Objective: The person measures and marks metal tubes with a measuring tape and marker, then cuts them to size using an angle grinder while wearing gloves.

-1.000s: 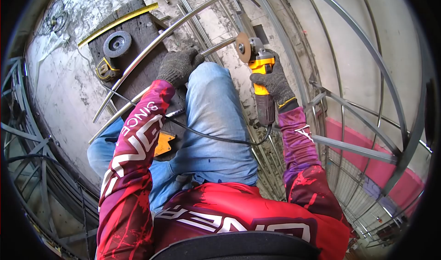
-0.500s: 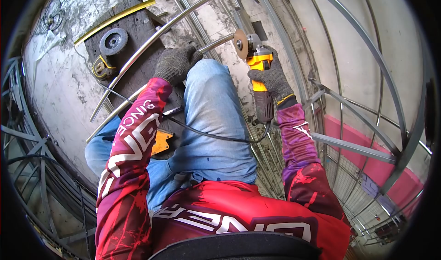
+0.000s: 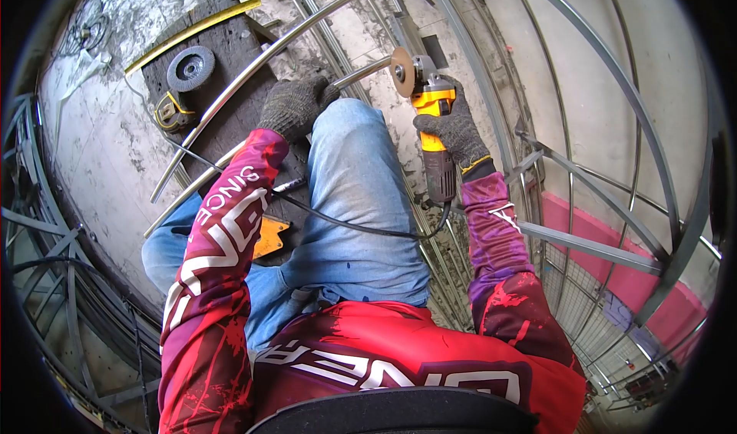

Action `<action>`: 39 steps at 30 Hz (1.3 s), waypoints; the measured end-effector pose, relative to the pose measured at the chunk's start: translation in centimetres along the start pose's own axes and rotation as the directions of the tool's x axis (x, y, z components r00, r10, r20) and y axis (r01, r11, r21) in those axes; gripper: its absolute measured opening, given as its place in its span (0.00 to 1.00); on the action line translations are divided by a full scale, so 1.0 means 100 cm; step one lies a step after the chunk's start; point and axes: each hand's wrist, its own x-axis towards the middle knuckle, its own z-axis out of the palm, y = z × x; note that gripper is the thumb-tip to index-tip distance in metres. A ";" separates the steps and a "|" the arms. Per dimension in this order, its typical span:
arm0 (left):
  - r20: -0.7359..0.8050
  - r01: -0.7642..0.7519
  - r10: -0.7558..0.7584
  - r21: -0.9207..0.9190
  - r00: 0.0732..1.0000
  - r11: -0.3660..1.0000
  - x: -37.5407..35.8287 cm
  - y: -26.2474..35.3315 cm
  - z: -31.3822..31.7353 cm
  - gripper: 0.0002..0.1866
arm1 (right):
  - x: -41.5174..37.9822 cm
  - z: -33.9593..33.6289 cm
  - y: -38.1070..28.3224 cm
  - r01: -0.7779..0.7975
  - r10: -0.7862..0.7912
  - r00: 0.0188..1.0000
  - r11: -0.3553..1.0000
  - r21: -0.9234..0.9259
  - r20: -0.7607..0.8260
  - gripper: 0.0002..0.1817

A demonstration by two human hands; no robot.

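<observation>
Gloved in grey, my left hand point(image 3: 295, 105) grips a metal tube point(image 3: 361, 73) beside my raised knee, over a dark wooden block point(image 3: 219, 96). The free end of that tube points at the disc point(image 3: 402, 72) of a yellow and black angle grinder point(image 3: 436, 119). My right hand point(image 3: 454, 131), also gloved, is wrapped round the grinder's body. Disc and tube end lie very close; whether they touch I cannot tell. A black cord point(image 3: 345, 228) runs from the grinder's lower end across my thigh.
On the block are a flap disc point(image 3: 190, 69), a tape measure point(image 3: 170, 113) and a yellow strip point(image 3: 192, 35). A long tube point(image 3: 230, 89) crosses it. An orange plate point(image 3: 270, 237) lies beside my leg. Metal frames point(image 3: 599, 244) stand at right, with more at left point(image 3: 69, 280).
</observation>
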 end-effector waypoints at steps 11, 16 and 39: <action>0.009 0.008 -0.008 0.001 1.000 1.000 0.000 0.001 -0.001 0.27 | 0.000 0.001 0.001 -0.006 0.006 1.000 1.000 0.020 0.006 0.51; 0.000 0.003 -0.003 -0.001 1.000 1.000 0.001 0.000 0.000 0.27 | 0.000 0.000 0.003 0.010 -0.009 1.000 0.999 -0.035 0.006 0.53; -0.010 -0.029 0.029 0.030 1.000 0.999 0.002 -0.001 0.002 0.26 | -0.001 0.004 0.004 -0.051 0.049 0.999 0.994 0.096 0.016 0.50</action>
